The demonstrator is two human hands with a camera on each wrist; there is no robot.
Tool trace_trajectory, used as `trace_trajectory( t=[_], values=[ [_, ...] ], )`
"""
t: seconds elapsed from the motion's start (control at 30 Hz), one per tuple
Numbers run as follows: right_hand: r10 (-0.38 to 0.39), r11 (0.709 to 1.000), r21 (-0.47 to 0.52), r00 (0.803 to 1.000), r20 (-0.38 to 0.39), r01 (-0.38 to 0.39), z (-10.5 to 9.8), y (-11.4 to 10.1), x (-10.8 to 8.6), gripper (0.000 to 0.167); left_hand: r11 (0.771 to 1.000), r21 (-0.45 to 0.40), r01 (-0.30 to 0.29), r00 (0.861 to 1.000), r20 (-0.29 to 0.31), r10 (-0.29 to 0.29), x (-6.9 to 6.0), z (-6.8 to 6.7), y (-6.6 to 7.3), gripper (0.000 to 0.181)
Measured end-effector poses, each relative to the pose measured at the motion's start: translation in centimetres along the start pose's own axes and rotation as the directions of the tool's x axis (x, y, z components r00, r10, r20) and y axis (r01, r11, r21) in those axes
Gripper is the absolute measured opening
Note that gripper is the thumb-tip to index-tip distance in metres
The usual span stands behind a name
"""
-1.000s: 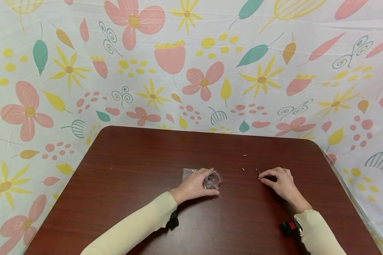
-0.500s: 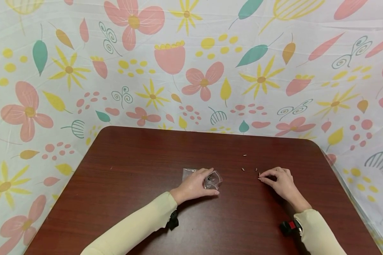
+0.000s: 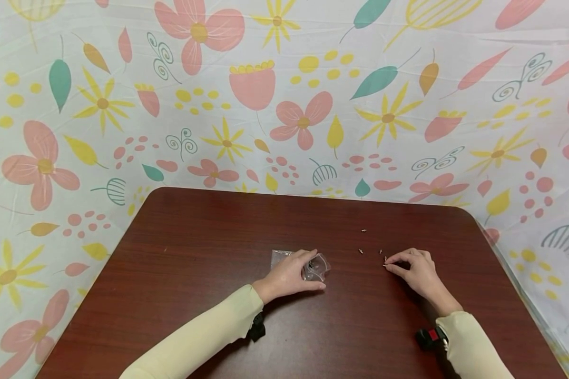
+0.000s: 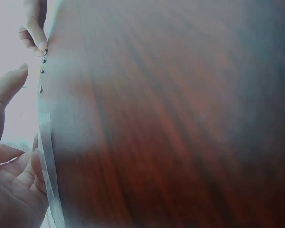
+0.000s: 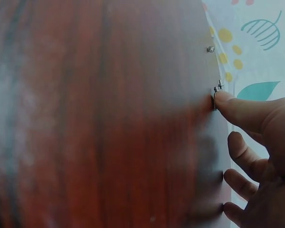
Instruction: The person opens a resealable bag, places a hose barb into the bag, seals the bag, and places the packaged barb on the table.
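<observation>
Metal pieces (image 3: 361, 251) lie on the bench (image 3: 218, 226) to the right of the bag (image 3: 319, 267), where the right hand (image 3: 419, 271) pinches one. The left hand (image 3: 288, 273) rests over the bag, thumb spread from fingers. The step looks like handling pieces singly, the next move calling for a steady fingertip hold.

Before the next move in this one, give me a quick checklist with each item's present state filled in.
1. Right hand has a metal piece between thumb and finger: ok.
2. Held piece lifted off the table: cannot tell.
3. Left hand at the clear plastic bag: ok, touching it.
4. Whole bag visible to the head camera: not ok, the left hand covers part.
5. Other metal pieces gathered together: not ok, they lie scattered.
</observation>
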State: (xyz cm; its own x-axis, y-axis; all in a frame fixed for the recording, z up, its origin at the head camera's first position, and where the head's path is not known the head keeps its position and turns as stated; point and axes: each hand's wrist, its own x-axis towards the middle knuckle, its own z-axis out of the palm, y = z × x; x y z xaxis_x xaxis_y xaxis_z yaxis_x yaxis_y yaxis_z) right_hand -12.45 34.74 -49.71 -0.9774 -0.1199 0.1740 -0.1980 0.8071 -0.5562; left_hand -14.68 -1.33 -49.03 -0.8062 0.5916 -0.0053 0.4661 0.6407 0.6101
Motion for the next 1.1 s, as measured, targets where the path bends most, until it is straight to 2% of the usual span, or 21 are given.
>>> trace_trajectory(
  t=[0.27,0.53,0.77,1.1],
  values=[
    [0.004,1.0,0.023,1.0,-0.016,-0.004,-0.2,-0.5,-0.4,0.005,1.0,0.001,0.004,1.0,0.007,-0.004,0.0,0.0,-0.1,0.092],
    [-0.054,0.998,0.037,0.992,-0.112,0.058,0.2,-1.1,-0.8,0.004,1.0,0.005,-0.002,1.0,0.001,0.002,0.1,0.1,-0.2,0.092],
    [-0.103,0.992,0.056,0.974,-0.199,0.117,0.9,-2.1,-1.0,0.013,1.0,0.003,-0.003,1.0,0.003,0.003,0.2,0.1,-0.2,0.092],
    [-0.094,0.989,0.096,0.979,-0.183,0.113,1.8,-4.1,-1.4,0.014,1.0,-0.014,0.003,1.0,0.006,-0.003,0.0,0.1,-0.2,0.093]
  ],
)
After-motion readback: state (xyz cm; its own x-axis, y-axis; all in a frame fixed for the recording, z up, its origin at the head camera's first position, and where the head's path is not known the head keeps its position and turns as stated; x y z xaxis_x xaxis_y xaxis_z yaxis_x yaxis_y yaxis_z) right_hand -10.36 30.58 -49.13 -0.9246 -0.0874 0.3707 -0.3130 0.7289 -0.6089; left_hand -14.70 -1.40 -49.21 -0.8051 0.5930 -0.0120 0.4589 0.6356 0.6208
